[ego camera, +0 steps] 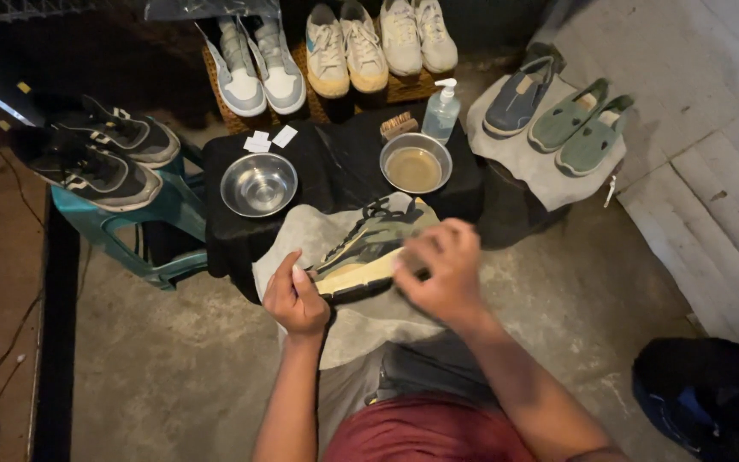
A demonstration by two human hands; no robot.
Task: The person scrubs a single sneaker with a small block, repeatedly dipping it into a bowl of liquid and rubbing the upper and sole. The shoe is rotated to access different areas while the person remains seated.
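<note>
Rough concrete flooring is spreading under a low stand draped in black cloth [335,175], with a grey towel [301,239] hanging over its near edge and down onto the person's lap. At the far left, a pair of black-and-grey trainers [100,154] is resting on a teal plastic stool [160,214]. On the cloth's left part an empty round steel bowl [258,184] is sitting; toward the right part a second steel bowl of cloudy brownish water [415,162] is standing, with a small wooden brush [399,125] and a clear pump bottle [441,111] just behind it.

The olive, black and cream sneaker [369,244] is lying on the towel at the near edge, between both hands. Its long axis is running from lower left to upper right, sole edge facing the person; which end is the toe cannot be told. The left hand [295,299] is clenching around the sneaker's lower-left end. The right hand [442,269], motion-blurred, is pressing on the sole side at the middle to right of the shoe; whether it is gripping something cannot be told.

Beyond, to the right, green and blue slip-on shoes [566,120] are lying on a grey cloth.
</note>
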